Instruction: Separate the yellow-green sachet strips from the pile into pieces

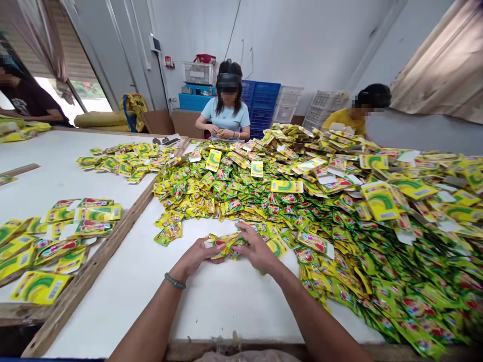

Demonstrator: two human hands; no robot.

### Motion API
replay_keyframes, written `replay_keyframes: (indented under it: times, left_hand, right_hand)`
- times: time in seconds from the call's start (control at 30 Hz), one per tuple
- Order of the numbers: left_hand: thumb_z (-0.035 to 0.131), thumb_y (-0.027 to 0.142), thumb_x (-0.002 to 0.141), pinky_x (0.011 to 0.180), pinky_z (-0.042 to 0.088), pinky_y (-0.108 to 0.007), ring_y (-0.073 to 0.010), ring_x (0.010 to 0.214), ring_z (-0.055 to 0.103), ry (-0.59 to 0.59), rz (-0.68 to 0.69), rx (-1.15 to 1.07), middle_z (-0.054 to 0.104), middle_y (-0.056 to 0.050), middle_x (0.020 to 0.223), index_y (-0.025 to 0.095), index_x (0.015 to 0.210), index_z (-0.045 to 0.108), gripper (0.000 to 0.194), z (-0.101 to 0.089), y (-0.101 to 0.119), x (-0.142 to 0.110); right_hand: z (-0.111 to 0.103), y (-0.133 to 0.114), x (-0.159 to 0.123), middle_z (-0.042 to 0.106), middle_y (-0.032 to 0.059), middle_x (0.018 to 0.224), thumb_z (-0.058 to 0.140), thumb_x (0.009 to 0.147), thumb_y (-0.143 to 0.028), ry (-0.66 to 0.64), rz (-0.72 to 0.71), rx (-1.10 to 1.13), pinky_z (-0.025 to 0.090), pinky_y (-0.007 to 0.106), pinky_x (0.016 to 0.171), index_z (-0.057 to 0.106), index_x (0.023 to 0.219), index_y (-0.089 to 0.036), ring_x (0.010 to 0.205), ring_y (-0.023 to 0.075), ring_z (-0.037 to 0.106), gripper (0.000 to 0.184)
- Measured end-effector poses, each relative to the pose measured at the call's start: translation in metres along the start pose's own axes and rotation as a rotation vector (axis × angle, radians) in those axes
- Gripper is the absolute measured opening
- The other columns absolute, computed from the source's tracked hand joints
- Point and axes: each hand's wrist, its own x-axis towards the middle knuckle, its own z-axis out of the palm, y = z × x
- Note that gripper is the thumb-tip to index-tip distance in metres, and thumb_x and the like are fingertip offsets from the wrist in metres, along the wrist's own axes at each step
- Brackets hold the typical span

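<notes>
Both my hands meet over a small bunch of yellow-green sachets (225,246) at the near edge of the big pile. My left hand (199,256), with a dark bracelet on its wrist, is closed round the bunch's left end. My right hand (255,247) grips the right end, fingers curled over the sachets. The large heap of sachets and flat yellow cartons (339,201) spreads across the white table (211,301) to the right and back.
A wooden strip (94,266) divides this table from the left one, where flat cartons (41,286) and sachets lie. One person (225,113) works at the far side, another (358,113) at the back right, a third (26,100) at far left. Blue crates stand against the wall.
</notes>
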Motion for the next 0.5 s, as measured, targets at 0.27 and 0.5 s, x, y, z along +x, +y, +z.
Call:
replay_keyframes:
  times: [0.27, 0.5]
  left_hand:
    - [0.070, 0.032, 0.069, 0.057, 0.040, -0.021, -0.0098, 0.060, 0.055, 0.265, 0.237, -0.102, 0.063, -0.002, 0.070, 0.013, 0.079, 0.062, 0.023, -0.007, 0.000, 0.003]
    - [0.064, 0.049, 0.069, 0.060, 0.044, -0.027, -0.0172, 0.063, 0.061, 0.500, 0.182, 0.173, 0.065, -0.003, 0.066, 0.016, 0.079, 0.059, 0.035, -0.004, -0.012, 0.012]
  right_hand:
    - [0.040, -0.008, -0.001, 0.066, 0.0033, 0.089, 0.054, 0.080, -0.034, 0.040, 0.251, 0.483, 0.049, 0.033, 0.079, 0.062, 0.102, -0.019, 0.085, 0.0197, 0.060, 0.028]
    - [0.053, -0.013, -0.008, 0.065, 0.0018, 0.078, 0.055, 0.077, -0.029, -0.024, 0.289, 0.255, 0.049, 0.030, 0.071, 0.065, 0.086, -0.018, 0.075, 0.0179, 0.058, 0.018]
